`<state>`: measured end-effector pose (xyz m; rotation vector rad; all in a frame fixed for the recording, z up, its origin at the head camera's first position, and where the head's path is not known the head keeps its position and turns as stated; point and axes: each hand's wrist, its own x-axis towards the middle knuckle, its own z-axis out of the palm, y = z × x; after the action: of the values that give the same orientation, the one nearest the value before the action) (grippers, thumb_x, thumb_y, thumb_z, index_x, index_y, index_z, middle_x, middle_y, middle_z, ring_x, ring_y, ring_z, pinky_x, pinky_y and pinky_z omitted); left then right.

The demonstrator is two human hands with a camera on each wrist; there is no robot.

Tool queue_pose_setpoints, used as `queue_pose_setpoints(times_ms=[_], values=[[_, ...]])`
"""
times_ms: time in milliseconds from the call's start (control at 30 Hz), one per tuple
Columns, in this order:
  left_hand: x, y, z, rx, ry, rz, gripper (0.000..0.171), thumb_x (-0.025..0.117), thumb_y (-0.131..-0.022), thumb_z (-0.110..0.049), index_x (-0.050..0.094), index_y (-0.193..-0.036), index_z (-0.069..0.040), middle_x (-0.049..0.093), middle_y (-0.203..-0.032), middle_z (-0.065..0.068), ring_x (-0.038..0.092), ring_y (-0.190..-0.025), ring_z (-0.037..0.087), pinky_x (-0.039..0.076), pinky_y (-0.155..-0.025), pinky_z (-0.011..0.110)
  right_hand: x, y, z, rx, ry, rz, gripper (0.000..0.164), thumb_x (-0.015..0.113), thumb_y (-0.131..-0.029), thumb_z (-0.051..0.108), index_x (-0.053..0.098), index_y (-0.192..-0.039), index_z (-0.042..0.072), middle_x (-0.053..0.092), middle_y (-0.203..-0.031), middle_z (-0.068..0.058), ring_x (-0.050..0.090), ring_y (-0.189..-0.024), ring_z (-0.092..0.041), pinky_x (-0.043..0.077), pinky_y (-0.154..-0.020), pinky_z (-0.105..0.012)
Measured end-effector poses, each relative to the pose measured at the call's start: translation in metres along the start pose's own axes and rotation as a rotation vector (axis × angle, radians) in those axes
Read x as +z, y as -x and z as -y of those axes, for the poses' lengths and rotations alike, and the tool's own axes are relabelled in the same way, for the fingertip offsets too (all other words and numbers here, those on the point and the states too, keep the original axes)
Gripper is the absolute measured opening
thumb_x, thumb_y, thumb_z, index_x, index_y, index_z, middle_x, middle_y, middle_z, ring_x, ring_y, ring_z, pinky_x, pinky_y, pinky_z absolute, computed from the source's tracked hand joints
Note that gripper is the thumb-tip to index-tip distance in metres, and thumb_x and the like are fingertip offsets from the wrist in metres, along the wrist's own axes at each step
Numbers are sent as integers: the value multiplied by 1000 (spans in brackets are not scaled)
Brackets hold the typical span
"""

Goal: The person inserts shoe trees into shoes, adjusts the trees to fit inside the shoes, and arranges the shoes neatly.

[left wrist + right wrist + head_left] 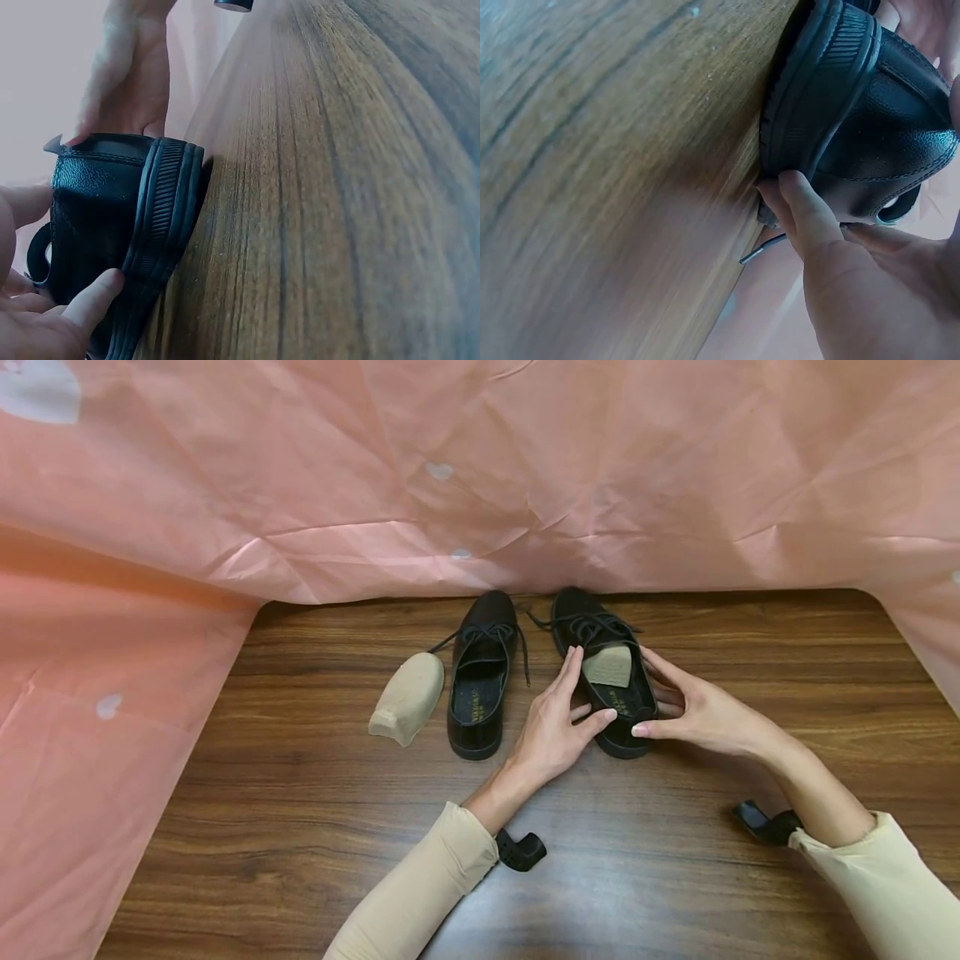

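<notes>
Both hands are at the right-hand black lace-up shoe (624,747), which stands on the table. A beige moulded shoe insert (609,667) sits inside it, its front part hidden under the laces. My left hand (553,727) holds the shoe's left side, fingers along the upper and thumb at the heel rim. From the right, my right hand (701,710) grips the other side, its thumb also by the heel rim. In the right wrist view, fingertips (799,191) touch the shoe low, near the sole. The left wrist view shows a fingertip (109,281) against the sole's upper edge.
The other black shoe (480,739) stands to the left, laces tied and no insert visible in it. Left of it lies a second beige shoe insert (408,697). A pink cloth (480,468) hangs behind the wooden table (300,827).
</notes>
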<state>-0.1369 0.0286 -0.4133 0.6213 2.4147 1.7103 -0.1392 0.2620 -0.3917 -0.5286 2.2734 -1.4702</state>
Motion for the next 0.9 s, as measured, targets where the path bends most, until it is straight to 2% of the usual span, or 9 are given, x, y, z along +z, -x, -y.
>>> queue_pose_setpoints(times_ms=[200, 333, 433, 567, 700, 900], values=[[-1, 0, -1, -24, -14, -9, 92, 76, -90, -21, 18, -160, -16, 19, -163, 9, 65, -113, 22, 52, -87, 18, 2, 0, -2, -5, 18, -6, 107, 79, -84, 5, 5, -161, 10, 23, -157, -31, 36, -135, -46, 41, -95, -10], [-1, 0, 0, -29, -24, -27, 97, 83, -83, -20, 22, -159, -16, 35, -156, 12, 68, -106, 23, 54, -82, 17, 3, 0, -4, -25, 30, -22, 107, 80, -83, 5, 7, -161, 10, 23, -157, -31, 37, -134, -48, 41, -95, -9], [-1, -2, 1, -39, 6, -48, 97, 86, -79, -17, 28, -158, -17, 48, -148, 14, 70, -102, 22, 55, -79, 18, 3, 0, -5, -40, 37, -45, 106, 81, -82, 4, 10, -160, 10, 26, -156, -31, 40, -132, -48, 42, -94, -10], [1, -3, 1, -70, 63, -74, 94, 86, -78, -14, 33, -156, -21, 50, -146, 14, 70, -99, 20, 56, -78, 19, 4, 0, -5, -24, 46, -61, 106, 82, -82, 6, 12, -160, 11, 28, -155, -29, 45, -130, -45, 45, -91, -11], [3, -4, 1, -91, 106, -83, 94, 87, -77, -11, 35, -155, -22, 49, -147, 14, 69, -103, 20, 56, -79, 20, 3, 2, -4, 3, 89, -66, 107, 83, -81, 12, 12, -160, 12, 25, -158, -25, 47, -130, -42, 45, -89, -9], [3, -6, 0, -73, 183, -55, 95, 85, -77, -4, 33, -155, -19, 43, -150, 17, 55, -126, 20, 55, -83, 22, 3, 4, -1, 27, 123, -75, 108, 84, -80, 15, 12, -160, 11, 25, -158, -26, 48, -129, -42, 44, -89, -8]])
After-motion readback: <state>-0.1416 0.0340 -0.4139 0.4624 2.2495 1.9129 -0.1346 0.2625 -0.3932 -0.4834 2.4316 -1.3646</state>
